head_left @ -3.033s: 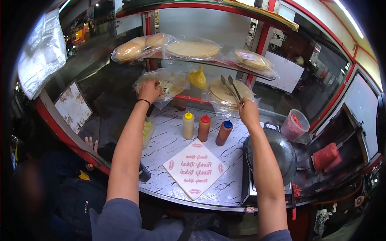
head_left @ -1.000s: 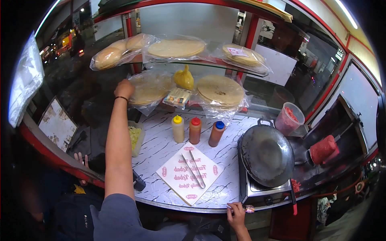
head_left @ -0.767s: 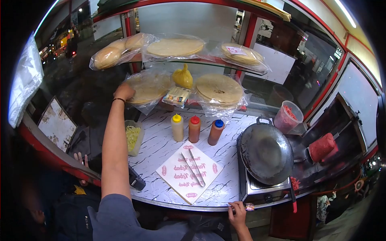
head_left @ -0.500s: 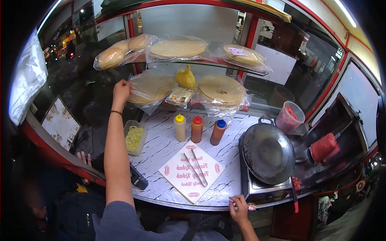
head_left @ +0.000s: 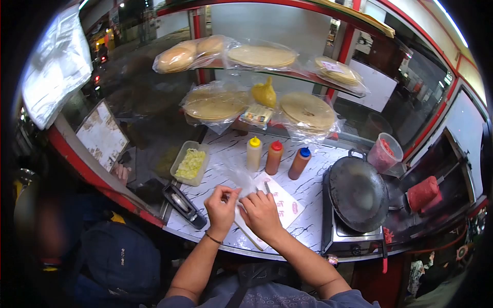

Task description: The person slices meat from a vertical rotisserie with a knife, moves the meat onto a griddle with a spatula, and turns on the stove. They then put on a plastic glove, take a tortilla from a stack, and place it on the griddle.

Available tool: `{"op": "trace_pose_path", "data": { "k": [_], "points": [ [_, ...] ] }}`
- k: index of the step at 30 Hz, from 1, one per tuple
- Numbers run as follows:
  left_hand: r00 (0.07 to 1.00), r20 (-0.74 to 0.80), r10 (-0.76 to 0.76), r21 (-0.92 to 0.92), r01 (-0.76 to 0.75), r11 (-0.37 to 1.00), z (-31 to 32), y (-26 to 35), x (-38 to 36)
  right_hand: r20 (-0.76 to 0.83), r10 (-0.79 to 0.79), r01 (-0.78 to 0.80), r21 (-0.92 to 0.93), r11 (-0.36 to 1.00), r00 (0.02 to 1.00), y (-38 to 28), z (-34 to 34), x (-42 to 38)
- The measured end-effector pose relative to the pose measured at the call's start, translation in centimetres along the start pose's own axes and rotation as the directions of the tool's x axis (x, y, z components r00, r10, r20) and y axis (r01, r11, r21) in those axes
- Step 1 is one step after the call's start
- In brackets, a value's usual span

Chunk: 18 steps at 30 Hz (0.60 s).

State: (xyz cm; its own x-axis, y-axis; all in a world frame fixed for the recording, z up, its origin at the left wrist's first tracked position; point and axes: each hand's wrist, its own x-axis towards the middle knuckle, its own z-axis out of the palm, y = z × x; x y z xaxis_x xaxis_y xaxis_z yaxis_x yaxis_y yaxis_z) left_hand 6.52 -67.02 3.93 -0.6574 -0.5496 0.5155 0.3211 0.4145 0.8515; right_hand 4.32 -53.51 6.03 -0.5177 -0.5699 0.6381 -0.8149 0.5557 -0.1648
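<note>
My left hand (head_left: 222, 209) is closed with finger and thumb pinched on a thin clear plastic sheet or bag (head_left: 237, 175). Beside it, my right hand (head_left: 261, 213) has bent fingers gripping the same plastic. Both hands hover above a stack of white printed wrapping paper (head_left: 288, 206), covering part of it. The tip of the metal tongs (head_left: 267, 186) shows on the paper; the remainder is hidden by my right hand. Just beyond stand squeeze bottles with a yellow cap (head_left: 253, 156), a red cap (head_left: 274, 159) and a blue cap (head_left: 299, 164).
Left lie a tub of shredded lettuce (head_left: 190, 164) and a dark tool like a tape dispenser (head_left: 185, 205). A black wok (head_left: 358, 192) sits on the stove, right. Bagged flatbreads (head_left: 215, 104) fill shelves behind. A person's hand (head_left: 122, 172) is beyond the left edge.
My left hand has come down from the bagged flatbreads to the paper. My right hand has moved left from the counter edge to meet it. Clear plastic is now between them; the view shifted.
</note>
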Motion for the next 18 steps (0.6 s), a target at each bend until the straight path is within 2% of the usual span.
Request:
{"op": "trace_pose_path", "data": {
  "k": [1, 2, 3, 6, 7, 9, 10, 11, 12, 13, 14, 15, 16, 18],
  "points": [
    [1.000, 0.017, 0.025, 0.037, -0.025, 0.999, -0.4, -0.4, -0.6, 0.089, 0.008, -0.008, -0.004, 1.000, 0.996, 0.0, 0.9, -0.4],
    [0.998, 0.012, 0.066, 0.051, -0.066, 0.997, -0.7, -1.4, -1.0, 0.036, 0.051, -0.055, 0.106, 0.993, 0.998, -0.2, 1.4, -0.8],
    [0.998, -0.001, 0.061, 0.059, -0.061, 0.996, -1.0, -2.0, -1.1, 0.042, 0.040, -0.045, 0.116, 0.992, 0.998, -0.2, 1.9, -1.1],
    [0.972, 0.156, -0.178, -0.288, 0.217, 0.933, -1.5, -3.2, -1.9, 0.102, 0.195, -0.220, 0.414, 0.883, 0.976, -0.3, 2.6, -1.9],
    [0.972, 0.153, -0.181, -0.283, 0.219, 0.934, -1.5, -3.1, -2.1, 0.105, 0.193, -0.219, 0.419, 0.881, 0.976, -0.3, 2.8, -2.1],
    [0.940, 0.190, -0.284, -0.532, 0.342, 0.775, -1.4, -2.8, -2.3, 0.255, 0.448, -0.495, 0.652, 0.575, 0.857, -0.2, 3.1, -2.3],
    [0.939, 0.192, -0.284, -0.531, 0.343, 0.775, -1.6, -3.3, -2.5, 0.253, 0.459, -0.495, 0.678, 0.544, 0.851, 0.0, 3.0, -2.3],
    [0.937, 0.244, -0.250, -0.429, 0.335, 0.839, -1.8, -4.2, -2.7, 0.253, 0.462, -0.497, 0.677, 0.543, 0.850, 0.3, 3.3, -2.5],
    [0.928, 0.300, -0.221, -0.323, 0.317, 0.891, -1.8, -4.8, -3.0, 0.283, 0.499, -0.514, 0.747, 0.420, 0.819, 0.7, 3.8, -2.9],
    [0.926, 0.304, -0.224, -0.322, 0.321, 0.891, -1.8, -4.7, -3.0, 0.317, 0.531, -0.520, 0.804, 0.289, 0.786, 0.8, 4.0, -3.1],
    [0.886, 0.410, -0.216, -0.247, 0.336, 0.909, -1.6, -4.4, -2.9, 0.349, 0.544, -0.521, 0.830, 0.198, 0.763, 0.9, 4.0, -3.2],
    [0.833, 0.510, -0.213, -0.170, 0.340, 0.925, -1.5, -4.3, -2.9, 0.349, 0.549, -0.523, 0.830, 0.195, 0.759, 1.1, 4.1, -3.4],
    [0.811, 0.528, -0.252, -0.234, 0.424, 0.875, -1.1, -4.4, -3.1, 0.389, 0.559, -0.549, 0.823, 0.146, 0.732, 1.3, 4.1, -3.7],
    [0.786, 0.555, -0.274, -0.286, 0.489, 0.824, -0.9, -4.7, -2.9, 0.433, 0.574, -0.579, 0.810, 0.089, 0.695, 1.6, 4.0, -4.0]
  ]
}}
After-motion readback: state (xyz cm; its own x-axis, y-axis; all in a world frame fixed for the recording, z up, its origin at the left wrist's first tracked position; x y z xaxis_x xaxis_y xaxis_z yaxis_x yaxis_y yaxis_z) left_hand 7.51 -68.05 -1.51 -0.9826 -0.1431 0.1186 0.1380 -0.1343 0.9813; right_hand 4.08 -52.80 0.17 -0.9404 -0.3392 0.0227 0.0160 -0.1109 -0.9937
